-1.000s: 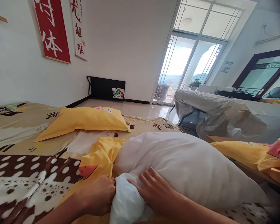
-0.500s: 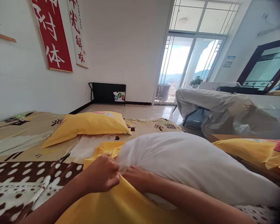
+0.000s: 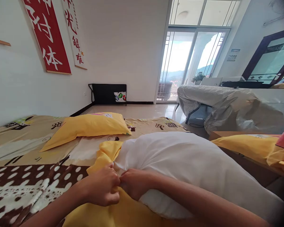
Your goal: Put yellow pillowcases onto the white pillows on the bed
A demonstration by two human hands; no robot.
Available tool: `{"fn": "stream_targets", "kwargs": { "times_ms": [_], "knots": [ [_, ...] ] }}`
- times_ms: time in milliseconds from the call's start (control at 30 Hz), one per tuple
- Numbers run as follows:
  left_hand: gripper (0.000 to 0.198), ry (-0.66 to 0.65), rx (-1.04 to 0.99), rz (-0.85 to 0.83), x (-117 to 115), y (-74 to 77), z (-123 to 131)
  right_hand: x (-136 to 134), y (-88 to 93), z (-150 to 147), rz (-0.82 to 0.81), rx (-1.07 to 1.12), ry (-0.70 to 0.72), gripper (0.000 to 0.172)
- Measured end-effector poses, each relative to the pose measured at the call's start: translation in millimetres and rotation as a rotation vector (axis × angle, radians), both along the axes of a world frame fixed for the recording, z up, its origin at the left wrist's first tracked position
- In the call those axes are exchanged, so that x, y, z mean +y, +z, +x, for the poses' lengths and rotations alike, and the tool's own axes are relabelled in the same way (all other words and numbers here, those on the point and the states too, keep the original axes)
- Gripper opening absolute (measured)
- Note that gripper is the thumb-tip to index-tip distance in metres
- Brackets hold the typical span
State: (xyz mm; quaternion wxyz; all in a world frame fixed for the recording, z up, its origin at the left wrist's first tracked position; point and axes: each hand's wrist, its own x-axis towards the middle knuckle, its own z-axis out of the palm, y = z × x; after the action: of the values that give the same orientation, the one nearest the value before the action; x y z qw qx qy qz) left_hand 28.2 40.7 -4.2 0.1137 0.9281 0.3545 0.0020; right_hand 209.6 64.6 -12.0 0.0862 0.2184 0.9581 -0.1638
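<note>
A plump white pillow [image 3: 191, 164] lies in front of me, its narrow end within the mouth of a yellow pillowcase [image 3: 92, 214]. My left hand [image 3: 103, 186] is closed, gripping the pillowcase's edge. Right beside it, my right hand [image 3: 137, 183] is closed at the pillow's narrow end, where pillow and cloth meet; its fingertips are partly hidden. Bunched yellow cloth shows beyond my left hand, and more hangs in folds below both hands. Most of the pillow is outside the case, under and beyond my right forearm.
A yellow pillow [image 3: 92, 126] lies farther back on the patterned blanket [image 3: 33, 176]. At the right is yellow bedding [image 3: 251, 145] on a wooden surface. Behind it stands a table under plastic sheeting [image 3: 227, 107]. A black folded frame [image 3: 109, 94] leans against the wall.
My right hand has drawn back slightly from the pillow's end and its fingers curl close against my left hand. My left hand has dropped a little, and the cloth between them is more bunched.
</note>
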Motion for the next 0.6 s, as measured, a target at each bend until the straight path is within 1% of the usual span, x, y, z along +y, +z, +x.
{"fn": "stream_targets", "kwargs": {
  "times_ms": [67,100,133,167,200,233,267,300,333,367,400,433,467,500,533,567,600],
  "knots": [
    [0.025,0.009,-0.003,-0.068,-5.0,-7.7,-10.5,-10.5,17.6,29.3,0.009,0.107,0.035,0.058],
    [0.024,0.013,0.0,-0.092,-7.0,-10.1,-14.4,-16.5,21.5,44.6,0.065,0.137,0.009,0.066],
    [0.022,0.011,0.007,-0.108,-8.2,-12.0,-16.7,-22.6,20.2,58.9,0.152,0.128,-0.039,0.074],
    [0.021,-0.002,0.014,-0.118,-8.7,-13.9,-17.1,-28.4,13.1,70.9,0.243,0.089,-0.095,0.085],
    [0.022,-0.028,0.019,-0.123,-8.6,-16.3,-15.6,-33.5,0.8,79.6,0.331,0.05,-0.149,0.097],
    [0.023,-0.067,0.015,-0.123,-8.1,-19.4,-11.9,-37.5,-15.0,84.8,0.411,0.016,-0.18,0.103],
    [0.024,-0.112,0.0,-0.117,-7.5,-23.3,-6.4,-40.0,-32.0,86.2,0.484,-0.004,-0.18,0.1],
    [0.026,-0.163,-0.014,-0.111,-7.2,-27.7,0.7,-40.8,-47.5,84.4,0.548,-0.013,-0.152,0.088],
    [0.029,-0.214,-0.029,-0.105,-7.3,-32.1,8.8,-39.7,-59.0,80.2,0.602,-0.016,-0.103,0.07],
    [0.031,-0.26,-0.029,-0.095,-8.1,-35.7,17.3,-36.4,-64.6,74.6,0.645,-0.017,-0.052,0.051],
    [0.031,-0.295,-0.014,-0.075,-9.3,-37.4,25.5,-31.2,-63.3,68.4,0.676,-0.023,-0.014,0.039],
    [0.029,-0.318,0.01,-0.041,-10.7,-36.3,32.9,-24.2,-55.4,62.4,0.696,-0.037,-0.005,0.033],
    [0.025,-0.331,0.032,0.009,-11.9,-31.9,39.0,-15.9,-42.2,57.2,0.709,-0.053,-0.033,0.03],
    [0.02,-0.333,0.041,0.075,-12.3,-23.9,43.6,-6.9,-25.6,53.0,0.722,-0.064,-0.097,0.027],
    [0.016,-0.322,0.03,0.148,-11.4,-12.8,46.6,2.2,-8.4,49.6,0.732,-0.064,-0.18,0.025],
    [0.014,-0.295,0.002,0.216,-8.9,0.3,48.4,11.0,6.8,46.6,0.736,-0.05,-0.268,0.024],
    [0.014,-0.259,-0.041,0.27,-4.7,13.8,49.2,18.9,17.5,43.7,0.731,-0.024,-0.347,0.024]
  ]
}}
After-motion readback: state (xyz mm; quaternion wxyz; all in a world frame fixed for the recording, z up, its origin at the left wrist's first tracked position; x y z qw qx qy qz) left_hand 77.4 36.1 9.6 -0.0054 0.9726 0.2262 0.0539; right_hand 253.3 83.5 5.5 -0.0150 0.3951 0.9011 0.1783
